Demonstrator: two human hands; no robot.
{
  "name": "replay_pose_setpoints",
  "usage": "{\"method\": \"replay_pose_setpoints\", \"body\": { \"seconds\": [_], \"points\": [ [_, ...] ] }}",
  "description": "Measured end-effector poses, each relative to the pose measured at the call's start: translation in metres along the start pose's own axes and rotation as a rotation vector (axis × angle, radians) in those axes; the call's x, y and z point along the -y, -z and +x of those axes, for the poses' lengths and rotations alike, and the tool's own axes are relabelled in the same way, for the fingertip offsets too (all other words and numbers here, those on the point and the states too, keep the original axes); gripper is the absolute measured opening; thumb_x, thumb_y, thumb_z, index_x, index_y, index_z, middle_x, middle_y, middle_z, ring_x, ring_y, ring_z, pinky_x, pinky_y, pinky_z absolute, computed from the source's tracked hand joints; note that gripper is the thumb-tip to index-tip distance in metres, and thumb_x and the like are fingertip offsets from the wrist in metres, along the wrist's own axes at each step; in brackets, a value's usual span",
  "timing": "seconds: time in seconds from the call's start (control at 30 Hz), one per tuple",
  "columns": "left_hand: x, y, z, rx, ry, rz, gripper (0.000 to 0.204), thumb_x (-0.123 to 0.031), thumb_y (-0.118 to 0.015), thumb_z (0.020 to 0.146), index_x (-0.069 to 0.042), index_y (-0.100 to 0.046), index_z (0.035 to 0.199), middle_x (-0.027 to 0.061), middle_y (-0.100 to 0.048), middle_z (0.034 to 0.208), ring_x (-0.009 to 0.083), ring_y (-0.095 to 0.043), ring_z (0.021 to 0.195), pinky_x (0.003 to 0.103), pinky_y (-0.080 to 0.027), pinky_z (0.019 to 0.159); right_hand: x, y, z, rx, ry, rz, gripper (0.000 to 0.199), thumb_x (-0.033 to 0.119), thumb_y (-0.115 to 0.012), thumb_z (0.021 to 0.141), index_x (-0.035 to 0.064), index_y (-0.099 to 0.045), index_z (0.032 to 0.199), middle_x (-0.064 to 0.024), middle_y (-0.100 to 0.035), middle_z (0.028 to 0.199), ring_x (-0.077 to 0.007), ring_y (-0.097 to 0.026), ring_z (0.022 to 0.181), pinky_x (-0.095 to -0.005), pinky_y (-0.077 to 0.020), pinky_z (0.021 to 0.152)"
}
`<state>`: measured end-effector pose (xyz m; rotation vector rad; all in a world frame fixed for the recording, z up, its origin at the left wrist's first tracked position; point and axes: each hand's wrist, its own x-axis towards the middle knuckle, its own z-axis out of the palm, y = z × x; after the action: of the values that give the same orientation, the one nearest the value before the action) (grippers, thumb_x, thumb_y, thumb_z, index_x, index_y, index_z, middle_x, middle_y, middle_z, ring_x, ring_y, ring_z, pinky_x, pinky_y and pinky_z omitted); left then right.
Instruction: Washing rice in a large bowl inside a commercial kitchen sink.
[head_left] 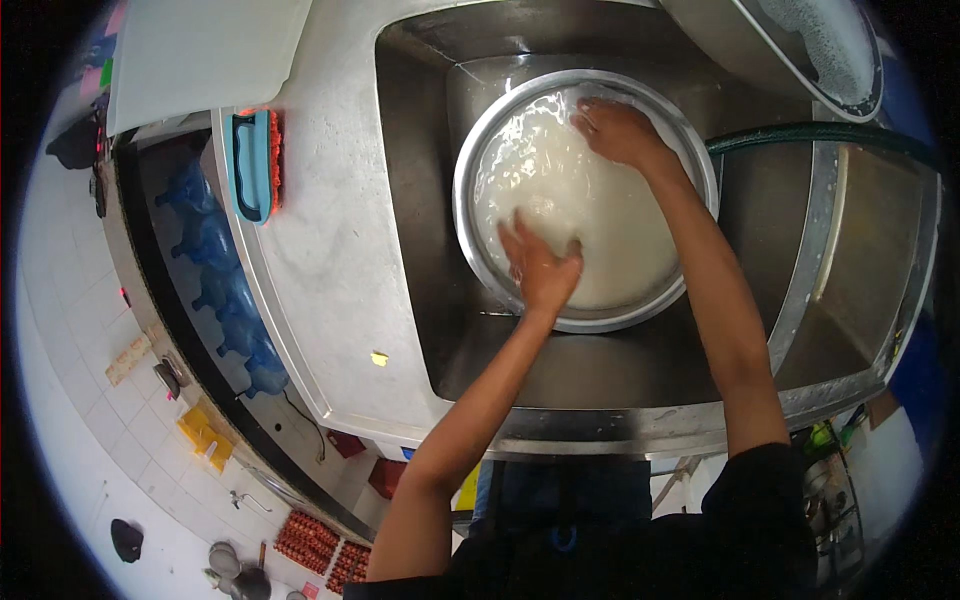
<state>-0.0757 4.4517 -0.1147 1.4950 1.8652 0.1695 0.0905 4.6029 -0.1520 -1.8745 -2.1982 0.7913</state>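
Both hands in milky bowl [478, 235]; hose [800, 133] right, scrub brush [255, 163] left.

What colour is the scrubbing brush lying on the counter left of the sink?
The scrubbing brush has a teal-blue body with orange-red bristles, seen in the head view.

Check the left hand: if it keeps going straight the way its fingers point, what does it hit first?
The left hand points up and away across the metal bowl, fingers in the milky water. It would probably meet the bowl's far wall first; depth is unclear.
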Motion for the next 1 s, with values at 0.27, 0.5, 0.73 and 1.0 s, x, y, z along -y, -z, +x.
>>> {"method": "replay_pose_setpoints", "body": {
  "seconds": [0.27, 0.5, 0.73, 1.0],
  "points": [
    [0.032, -0.007, 0.054, 0.136, 0.85, -1.183, 0.078, -0.053, -0.04, 0.089, 0.005, -0.026, 0.138, 0.0221, -0.032, 0.14, 0.0326, -0.036, 0.126, 0.04, -0.028, 0.106, -0.016, -0.031, 0.051, 0.589, -0.417, 0.362, 0.073, 0.06, -0.062, 0.071, 0.0072, -0.056, 0.121, -0.0101, -0.056, 0.124, -0.0235, -0.049, 0.116, -0.0359, -0.0344, 0.099],
    [0.054, -0.047, 0.067, 0.169, 0.675, -1.526, 0.067, -0.052, -0.033, 0.091, -0.008, -0.027, 0.141, 0.0142, -0.032, 0.143, 0.0305, -0.035, 0.127, 0.041, -0.028, 0.106, -0.05, -0.105, 0.033, 0.594, -0.446, 0.729, 0.076, 0.061, -0.062, 0.069, 0.0013, -0.058, 0.117, -0.0149, -0.056, 0.122, -0.0242, -0.051, 0.113, -0.0366, -0.0348, 0.098],
    [0.022, -0.025, 0.075, 0.133, 0.604, -1.733, 0.056, -0.049, -0.031, 0.092, -0.009, -0.047, 0.127, 0.0118, -0.051, 0.125, 0.0273, -0.048, 0.115, 0.043, -0.035, 0.1, 0.037, -0.078, -0.022, 0.393, -0.514, 0.38, 0.056, 0.049, -0.055, 0.08, 0.0007, -0.062, 0.107, -0.015, -0.065, 0.098, -0.0237, -0.057, 0.099, -0.0366, -0.0412, 0.088],
    [-0.02, -0.06, 0.055, 0.123, 0.561, -1.701, 0.04, -0.033, -0.034, 0.094, -0.005, -0.053, 0.115, 0.0086, -0.059, 0.107, 0.0219, -0.058, 0.097, 0.035, -0.047, 0.085, 0.037, -0.052, -0.096, -0.027, -0.588, 0.928, 0.039, 0.025, -0.042, 0.094, 0.0016, -0.052, 0.124, -0.0129, -0.058, 0.117, -0.0217, -0.054, 0.108, -0.0323, -0.0373, 0.096]
  ]
}}
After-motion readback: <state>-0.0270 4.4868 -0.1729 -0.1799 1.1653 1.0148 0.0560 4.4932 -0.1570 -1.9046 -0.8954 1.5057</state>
